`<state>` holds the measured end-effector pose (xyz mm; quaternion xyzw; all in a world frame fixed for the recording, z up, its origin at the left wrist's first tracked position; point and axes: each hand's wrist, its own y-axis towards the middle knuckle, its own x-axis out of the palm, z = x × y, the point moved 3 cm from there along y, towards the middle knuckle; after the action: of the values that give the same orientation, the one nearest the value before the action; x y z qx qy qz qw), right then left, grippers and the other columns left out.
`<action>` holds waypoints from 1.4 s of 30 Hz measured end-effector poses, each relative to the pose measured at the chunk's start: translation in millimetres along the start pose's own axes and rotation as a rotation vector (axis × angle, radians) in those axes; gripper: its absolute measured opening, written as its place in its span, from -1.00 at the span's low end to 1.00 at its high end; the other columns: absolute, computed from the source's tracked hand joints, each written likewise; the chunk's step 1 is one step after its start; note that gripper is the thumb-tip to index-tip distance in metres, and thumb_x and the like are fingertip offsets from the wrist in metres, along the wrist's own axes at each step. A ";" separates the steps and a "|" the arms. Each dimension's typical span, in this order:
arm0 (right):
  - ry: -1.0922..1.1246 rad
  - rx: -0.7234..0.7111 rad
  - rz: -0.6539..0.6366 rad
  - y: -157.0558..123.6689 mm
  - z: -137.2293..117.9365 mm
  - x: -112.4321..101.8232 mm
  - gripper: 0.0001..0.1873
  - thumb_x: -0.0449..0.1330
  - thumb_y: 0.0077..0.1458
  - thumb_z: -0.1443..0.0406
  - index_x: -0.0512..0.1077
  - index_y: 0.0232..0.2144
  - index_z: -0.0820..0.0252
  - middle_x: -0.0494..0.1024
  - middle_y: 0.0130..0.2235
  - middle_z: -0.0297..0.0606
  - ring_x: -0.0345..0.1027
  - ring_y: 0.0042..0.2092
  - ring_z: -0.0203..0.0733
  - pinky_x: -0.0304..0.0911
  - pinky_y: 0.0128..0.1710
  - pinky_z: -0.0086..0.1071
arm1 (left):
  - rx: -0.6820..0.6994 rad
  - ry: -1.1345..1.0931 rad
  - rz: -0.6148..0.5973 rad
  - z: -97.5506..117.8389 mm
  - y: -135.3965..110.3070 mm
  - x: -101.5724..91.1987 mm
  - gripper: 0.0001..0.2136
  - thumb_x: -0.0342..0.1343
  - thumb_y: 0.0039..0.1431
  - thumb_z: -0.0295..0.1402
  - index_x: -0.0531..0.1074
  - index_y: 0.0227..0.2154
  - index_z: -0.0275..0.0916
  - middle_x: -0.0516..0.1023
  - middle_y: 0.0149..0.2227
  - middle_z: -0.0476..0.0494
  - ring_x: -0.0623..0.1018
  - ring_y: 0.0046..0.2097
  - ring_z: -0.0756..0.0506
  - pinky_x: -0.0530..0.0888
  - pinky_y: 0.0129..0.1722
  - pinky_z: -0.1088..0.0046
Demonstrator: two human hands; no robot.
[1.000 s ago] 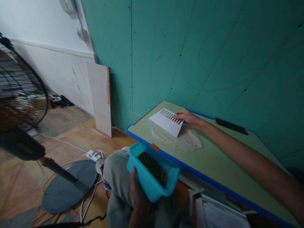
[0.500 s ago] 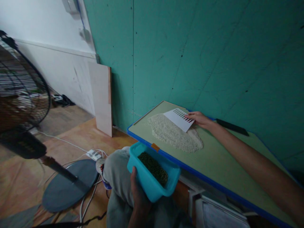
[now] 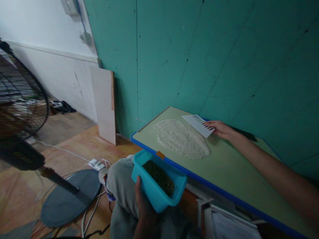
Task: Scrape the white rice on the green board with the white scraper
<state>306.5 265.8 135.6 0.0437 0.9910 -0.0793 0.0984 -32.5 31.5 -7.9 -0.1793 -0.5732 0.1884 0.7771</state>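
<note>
My left hand is wrapped round the near side of a turquoise plastic tub, held above my lap below the table's edge. Small dark green beans or grains lie in the tub. My right hand grips the slotted end of a white flat scraper, tilted over the far side of the table. Left of the scraper, a spread heap of pale, rice-like grains covers part of the pale green tabletop. The scraper appears to be apart from the heap.
A blue rim with an orange clip edges the table, which stands against a green wall. A dark strip lies behind my right wrist. At left are a standing fan, a power strip with cables, and a leaning board.
My right hand has drawn the scraper to the right, off the heap, and tilted it more. My left hand still holds the tub. The view has shifted slightly.
</note>
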 end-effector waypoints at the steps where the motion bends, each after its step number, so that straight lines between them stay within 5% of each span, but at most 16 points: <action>1: 0.008 0.011 -0.016 -3.5 0.5 -2.4 -0.87 0.23 0.08 0.49 0.56 -0.37 0.24 0.66 -0.28 -0.16 0.51 -0.39 -0.27 0.42 -0.39 -0.45 | 0.002 0.007 0.008 -0.1 0.0 -0.1 -0.43 0.07 0.24 -0.11 0.23 0.29 -0.11 0.66 -0.07 -0.23 0.62 -0.06 -0.34 0.44 0.09 -0.03; 5: -0.047 0.043 -0.129 -21.5 3.9 -6.8 -0.92 0.32 0.00 0.41 0.56 -0.36 0.25 0.65 -0.33 -0.15 0.50 -0.39 -0.22 0.41 -0.40 -0.40 | 0.023 0.025 0.021 -0.4 0.8 -0.6 -0.43 0.08 0.24 -0.12 0.23 0.30 -0.09 0.65 -0.06 -0.21 0.62 -0.04 -0.33 0.43 0.10 -0.01; 9: -0.097 0.030 -0.242 -32.9 7.5 -2.5 -0.75 0.41 -0.07 0.30 0.59 -0.26 0.23 0.64 -0.32 -0.19 0.50 -0.38 -0.23 0.38 -0.38 -0.40 | -0.008 0.015 0.016 -1.7 -0.3 0.2 -0.41 0.08 0.24 -0.09 0.22 0.30 -0.10 0.66 -0.06 -0.21 0.61 -0.03 -0.32 0.43 0.10 0.01; 17: -0.111 -0.027 -0.301 -5.7 10.9 14.2 -0.72 0.42 -0.08 0.27 0.61 -0.27 0.27 0.64 -0.35 -0.19 0.46 -0.43 -0.29 0.35 -0.39 -0.43 | -0.005 0.042 0.073 -0.2 -5.1 6.1 -0.46 0.04 0.28 -0.13 0.24 0.29 -0.12 0.68 -0.13 -0.15 0.64 -0.10 -0.27 0.49 0.03 0.09; 30: -0.030 -0.060 -0.077 42.9 -0.6 28.1 -0.91 0.36 -0.02 0.47 0.59 -0.38 0.27 0.64 -0.42 -0.22 0.45 -0.49 -0.33 0.37 -0.45 -0.48 | -0.029 0.027 0.093 1.0 -5.3 5.3 -0.53 0.05 0.28 -0.14 0.34 0.23 -0.08 0.67 -0.11 -0.15 0.62 -0.06 -0.27 0.52 0.01 0.14; 42: 0.022 -0.125 0.171 43.2 2.2 25.2 -0.94 0.29 0.02 0.47 0.56 -0.41 0.29 0.63 -0.46 -0.24 0.39 -0.54 -0.35 0.28 -0.50 -0.49 | 0.013 0.044 0.120 0.4 0.7 -3.4 -0.43 0.10 0.24 -0.13 0.20 0.30 0.03 0.67 -0.09 -0.07 0.65 -0.12 -0.22 0.51 0.02 0.19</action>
<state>286.7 309.7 122.0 0.1228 0.9877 -0.0083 0.0964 -33.9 30.4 -10.9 -0.2124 -0.5428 0.2344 0.7780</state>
